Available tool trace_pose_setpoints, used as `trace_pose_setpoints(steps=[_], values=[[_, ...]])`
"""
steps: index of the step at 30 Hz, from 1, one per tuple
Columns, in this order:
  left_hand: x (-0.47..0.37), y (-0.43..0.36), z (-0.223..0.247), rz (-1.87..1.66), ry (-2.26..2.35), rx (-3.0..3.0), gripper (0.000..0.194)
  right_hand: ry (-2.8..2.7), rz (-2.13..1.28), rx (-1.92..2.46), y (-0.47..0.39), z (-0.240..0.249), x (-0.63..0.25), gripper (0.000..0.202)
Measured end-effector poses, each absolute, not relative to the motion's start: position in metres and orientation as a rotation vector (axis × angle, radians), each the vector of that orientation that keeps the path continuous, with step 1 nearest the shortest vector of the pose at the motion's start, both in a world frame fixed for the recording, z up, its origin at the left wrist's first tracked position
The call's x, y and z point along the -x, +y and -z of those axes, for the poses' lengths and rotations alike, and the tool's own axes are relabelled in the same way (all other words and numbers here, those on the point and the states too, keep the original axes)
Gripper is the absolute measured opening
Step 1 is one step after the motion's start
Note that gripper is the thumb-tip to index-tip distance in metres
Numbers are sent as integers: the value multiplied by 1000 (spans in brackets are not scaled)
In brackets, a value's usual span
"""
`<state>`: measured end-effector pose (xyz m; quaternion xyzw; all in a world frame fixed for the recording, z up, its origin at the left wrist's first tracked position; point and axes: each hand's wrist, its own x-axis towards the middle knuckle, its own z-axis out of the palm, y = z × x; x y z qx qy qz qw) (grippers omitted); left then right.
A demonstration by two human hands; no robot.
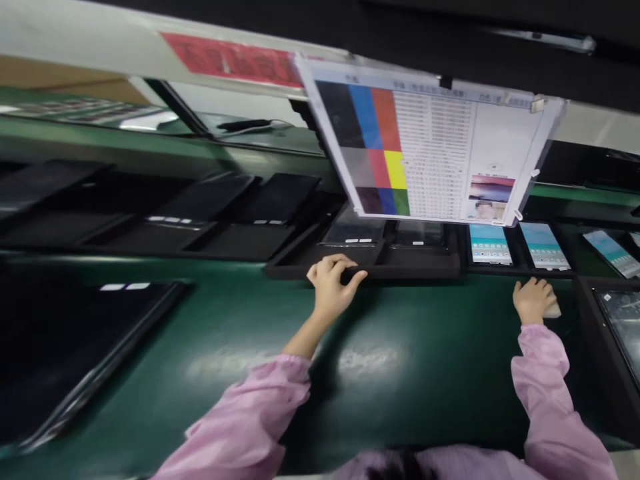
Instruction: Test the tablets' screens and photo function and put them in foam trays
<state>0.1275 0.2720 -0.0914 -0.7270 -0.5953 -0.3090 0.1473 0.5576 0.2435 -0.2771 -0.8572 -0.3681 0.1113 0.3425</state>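
My left hand point(336, 283) has its fingers hooked over the front rim of a black tray point(420, 272), thumb against the near side. Inside that tray lie two dark-screened tablets point(353, 227), the right one partly hidden behind a hanging chart. Farther right, my right hand point(533, 300) is closed over a small off-white object point(553, 310) at the green tabletop; most of it is under the palm, so its kind does not show. Just beyond that hand are two tablets with lit screens point(544, 245) in a black tray.
A colour-patch chart point(440, 153) hangs over the back of the bench. More black trays with dark tablets point(277, 198) line the back left. A large dark panel point(75, 353) lies at the near left. Another tray with a tablet point(623, 320) is at the right edge.
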Motion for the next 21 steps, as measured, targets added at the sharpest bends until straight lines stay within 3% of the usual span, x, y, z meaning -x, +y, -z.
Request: trace_pose_setpoints(steps=[12, 16, 21], values=[[-72, -11, 232, 639, -1750, 2184, 22, -1246, -326, 1730, 164, 273, -498, 53], [-71, -52, 204, 583, -1781, 2237, 19, -1463, -492, 1374, 187, 254, -457, 58], [-66, -30, 141, 764, -1710, 2025, 17, -1404, -626, 1235, 235, 249, -421, 67]])
